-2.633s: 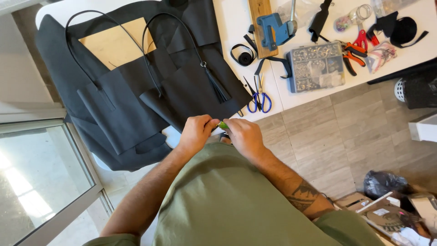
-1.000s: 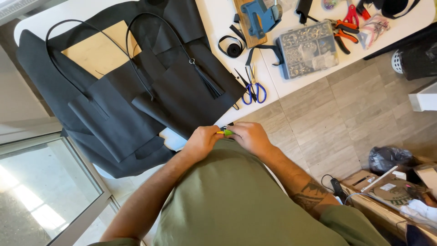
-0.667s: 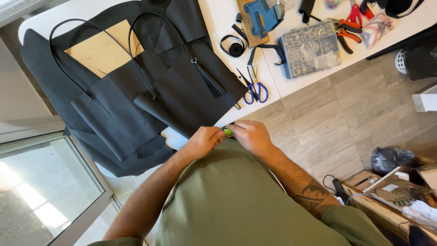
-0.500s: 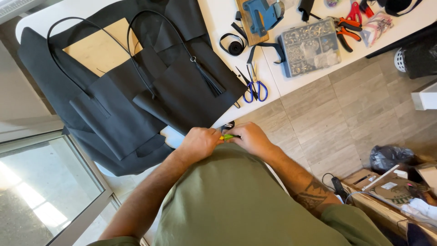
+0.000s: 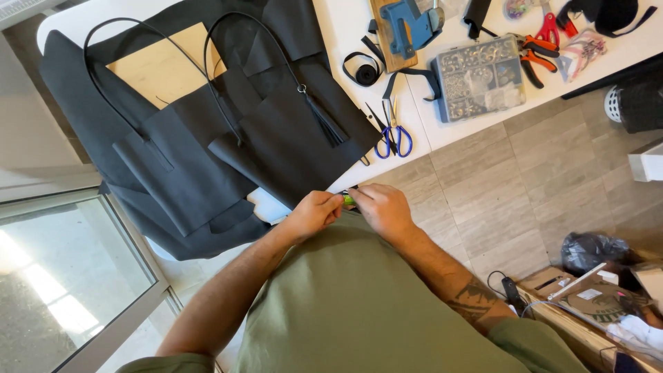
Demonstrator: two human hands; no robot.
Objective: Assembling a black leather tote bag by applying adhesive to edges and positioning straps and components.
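Both hands have edged closer, left hand [image 5: 314, 213] and right hand [image 5: 384, 207] pinching 1 green object [image 5: 348, 200].

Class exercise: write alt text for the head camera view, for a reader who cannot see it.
A person's left hand and right hand pinch a small green object together at the edge of a white table. Black leather pieces, blue-handled scissors and a parts box lie on it.

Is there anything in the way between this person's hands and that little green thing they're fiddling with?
No. The left hand and right hand both pinch the small green object directly, just off the white table edge. The black bag and blue-handled scissors lie beyond, not between.
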